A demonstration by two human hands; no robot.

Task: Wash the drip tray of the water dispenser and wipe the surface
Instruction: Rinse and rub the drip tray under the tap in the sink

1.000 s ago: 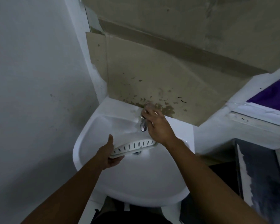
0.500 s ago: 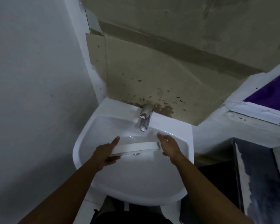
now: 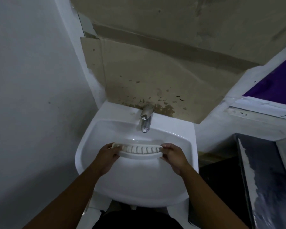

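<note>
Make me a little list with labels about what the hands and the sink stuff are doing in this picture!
place: white sink against a stained cardboard backing
thing held: white slotted drip tray, over the basin
left hand: grip on the tray's left end
right hand: grip on the tray's right end
tray position: in front of and below the tap spout, not under it
tap: metal, untouched; no running water visible
tray slots: facing up toward the camera

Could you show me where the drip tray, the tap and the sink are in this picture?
drip tray [image 3: 139,150]: head view, on its slotted grille, midway between the hands.
tap [image 3: 145,120]: head view, on the metal spout.
sink [image 3: 139,184]: head view, on the bare white basin near the front.
</note>
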